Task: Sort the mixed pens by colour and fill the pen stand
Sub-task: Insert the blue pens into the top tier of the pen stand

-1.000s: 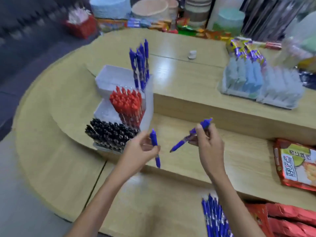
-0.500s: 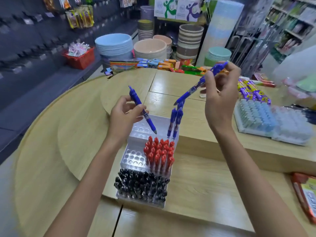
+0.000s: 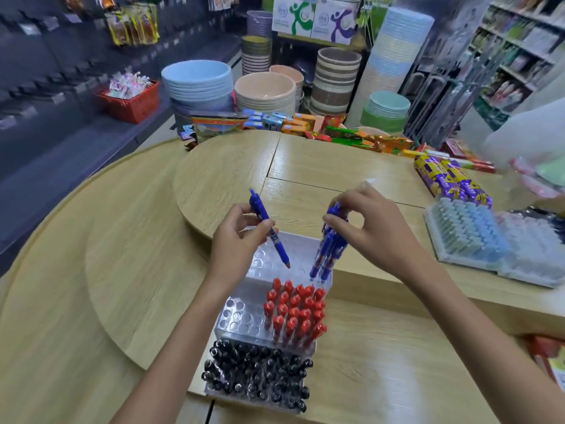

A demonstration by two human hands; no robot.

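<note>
left hand: fingers pinched | right hand: fingertips pinched, raised

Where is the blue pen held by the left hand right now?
Centre of the head view: the left hand holds the blue pen tilted, tip down over the pen stand top tier's empty holes.

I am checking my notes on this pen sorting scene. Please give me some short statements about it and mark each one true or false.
1. The left hand holds one blue pen with its tip pointing down at the pen stand. True.
2. The red pens stand in the row nearest the person. False: the black pens fill the nearest row; the red ones are in the middle row.
3. The right hand is at the tops of the blue pens in the far row. True.
4. The middle row is full. False: empty holes show on its left side.
5. The far row is packed with blue pens. False: only a few stand at its right end.
</note>
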